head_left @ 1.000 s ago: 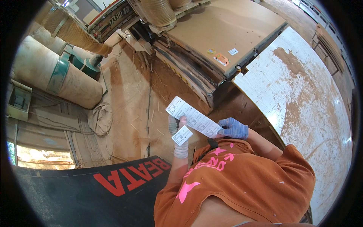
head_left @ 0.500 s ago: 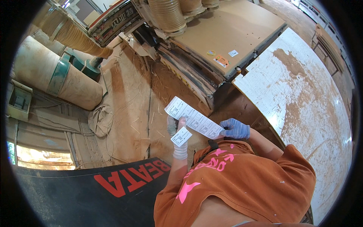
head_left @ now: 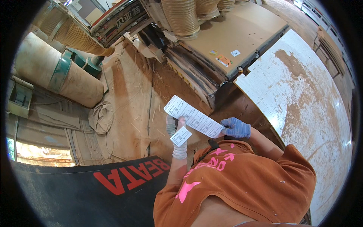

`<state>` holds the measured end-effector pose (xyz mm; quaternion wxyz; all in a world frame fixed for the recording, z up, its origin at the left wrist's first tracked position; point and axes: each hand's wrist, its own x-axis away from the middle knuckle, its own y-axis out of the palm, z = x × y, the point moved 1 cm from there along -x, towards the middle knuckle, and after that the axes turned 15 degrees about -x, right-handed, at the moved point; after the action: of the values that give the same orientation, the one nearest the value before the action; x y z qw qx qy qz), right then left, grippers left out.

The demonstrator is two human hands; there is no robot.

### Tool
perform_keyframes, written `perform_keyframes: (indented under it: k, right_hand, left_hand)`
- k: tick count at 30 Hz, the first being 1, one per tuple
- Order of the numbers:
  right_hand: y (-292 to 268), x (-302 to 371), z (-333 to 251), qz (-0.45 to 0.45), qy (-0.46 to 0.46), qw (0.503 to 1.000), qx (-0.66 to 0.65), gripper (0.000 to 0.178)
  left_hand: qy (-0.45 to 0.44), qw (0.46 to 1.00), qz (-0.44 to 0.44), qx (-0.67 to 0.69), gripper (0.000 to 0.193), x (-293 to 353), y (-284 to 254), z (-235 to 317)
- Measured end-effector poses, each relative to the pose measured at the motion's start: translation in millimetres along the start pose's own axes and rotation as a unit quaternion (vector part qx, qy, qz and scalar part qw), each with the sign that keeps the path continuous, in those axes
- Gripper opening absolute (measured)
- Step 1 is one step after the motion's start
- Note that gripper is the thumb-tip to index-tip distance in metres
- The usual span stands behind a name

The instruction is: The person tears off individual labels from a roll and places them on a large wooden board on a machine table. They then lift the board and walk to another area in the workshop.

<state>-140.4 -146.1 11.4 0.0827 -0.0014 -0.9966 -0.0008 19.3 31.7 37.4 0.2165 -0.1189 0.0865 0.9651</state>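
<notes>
A long white strip of printed labels (head_left: 194,117) stretches between my two hands in front of my body. My left hand (head_left: 176,125), in a pale knit glove with grey fingers, grips the strip near its far left part, thumb on top. A separate small white label (head_left: 181,136) lies over the base of that thumb; how it stays there I cannot tell. My right hand (head_left: 236,128), in a blue-grey knit glove, pinches the strip's near right end, with its fingers curled.
Ahead, a machine bed carries a brown board (head_left: 242,30) below ribbed hoses (head_left: 180,19). A worn white tabletop (head_left: 302,98) extends along my right. A black panel with red lettering (head_left: 87,193) is at lower left. A dust-collector drum (head_left: 58,72) stands left, above a dusty floor (head_left: 128,125).
The ribbed hoses and the machine head have shifted to the right over the brown board. My hands and the label strip stay nearly still.
</notes>
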Motion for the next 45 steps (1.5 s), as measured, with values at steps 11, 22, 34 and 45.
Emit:
perform_keyframes:
  k: [11,22,34,45]
  right_hand:
    - [2,2,1,0.018,-0.016,1.0,-0.002,0.017]
    - [5,4,5,0.028,-0.028,0.998,-0.045,0.017]
    - [6,5,3,0.024,-0.023,0.998,-0.054,0.017]
    - [4,4,6,0.025,-0.008,0.998,-0.049,0.016]
  left_hand:
    - [0.011,1.0,0.009,-0.009,0.034,-1,2,4]
    - [0.028,0.999,0.007,-0.026,0.032,1,-2,10]
    - [0.004,1.0,0.009,0.003,0.036,1,-4,5]
    - [0.022,0.999,0.027,0.003,0.034,-1,-3,2]
